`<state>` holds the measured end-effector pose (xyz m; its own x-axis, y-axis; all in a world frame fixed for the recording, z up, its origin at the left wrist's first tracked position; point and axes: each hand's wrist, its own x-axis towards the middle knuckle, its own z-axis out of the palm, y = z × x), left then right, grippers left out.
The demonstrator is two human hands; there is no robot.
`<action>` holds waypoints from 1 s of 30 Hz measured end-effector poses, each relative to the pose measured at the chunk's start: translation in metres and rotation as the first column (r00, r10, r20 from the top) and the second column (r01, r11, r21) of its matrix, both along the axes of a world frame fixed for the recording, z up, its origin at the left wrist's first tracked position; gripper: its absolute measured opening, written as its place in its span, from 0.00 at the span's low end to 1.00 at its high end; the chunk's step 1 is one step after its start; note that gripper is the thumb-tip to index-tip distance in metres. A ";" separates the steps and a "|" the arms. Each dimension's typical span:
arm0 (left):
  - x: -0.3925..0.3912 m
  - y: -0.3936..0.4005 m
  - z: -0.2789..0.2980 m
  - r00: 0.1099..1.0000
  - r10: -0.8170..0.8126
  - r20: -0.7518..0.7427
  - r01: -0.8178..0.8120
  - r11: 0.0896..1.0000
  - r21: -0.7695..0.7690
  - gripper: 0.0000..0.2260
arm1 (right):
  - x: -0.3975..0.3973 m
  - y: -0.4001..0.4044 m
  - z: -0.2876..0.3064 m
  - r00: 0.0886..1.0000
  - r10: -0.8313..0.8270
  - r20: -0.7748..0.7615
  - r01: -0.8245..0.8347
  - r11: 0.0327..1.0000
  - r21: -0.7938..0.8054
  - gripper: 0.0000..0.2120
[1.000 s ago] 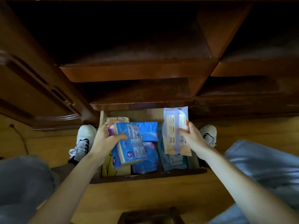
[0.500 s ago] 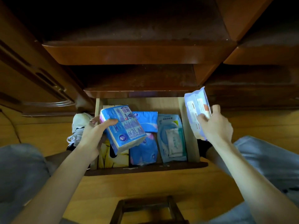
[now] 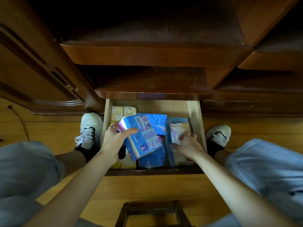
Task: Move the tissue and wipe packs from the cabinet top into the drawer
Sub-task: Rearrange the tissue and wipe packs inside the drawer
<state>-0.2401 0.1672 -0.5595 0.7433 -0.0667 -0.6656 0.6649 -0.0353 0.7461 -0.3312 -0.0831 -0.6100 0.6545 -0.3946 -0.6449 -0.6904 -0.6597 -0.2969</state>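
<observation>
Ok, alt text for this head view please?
Seen from above, a left hand holds a blue tissue pack over an open drawer while the right hand presses a pale wipe pack into it.

The scene is dim overall. The upper cabinet recesses fall to near black, with faint dusty sheen on the shelf tops. The brightest zones are the pale drawer walls, the floor and the forearms, lit softly from above and behind the camera. No hard shadows or glare appear. The right hand and the pack beneath it show motion blur; the left hand and blue pack are sharper. Wide-angle distortion bows cabinet edges and stretches the knees at the frame borders.
</observation>
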 end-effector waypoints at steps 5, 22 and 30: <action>-0.007 -0.003 0.003 0.999 -0.030 -0.031 0.027 0.993 -0.111 0.24 | 0.013 0.032 0.048 0.949 -0.316 0.020 0.198 0.641 0.741 0.30; -0.005 -0.010 0.020 0.977 -0.193 0.089 0.179 0.973 0.147 0.12 | 0.027 0.004 0.029 0.661 -0.749 0.032 0.510 0.481 0.713 0.30; -0.011 0.014 -0.033 0.555 -0.829 0.067 0.429 0.354 0.831 0.22 | 0.066 -0.024 -0.005 0.470 -0.880 0.065 0.773 0.446 0.451 0.39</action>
<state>-0.2511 0.1815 -0.5920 0.8583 -0.3520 -0.3734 -0.1780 -0.8867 0.4268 -0.2654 -0.1073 -0.6150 0.2769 -0.6479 -0.7096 -0.7081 0.3616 -0.6065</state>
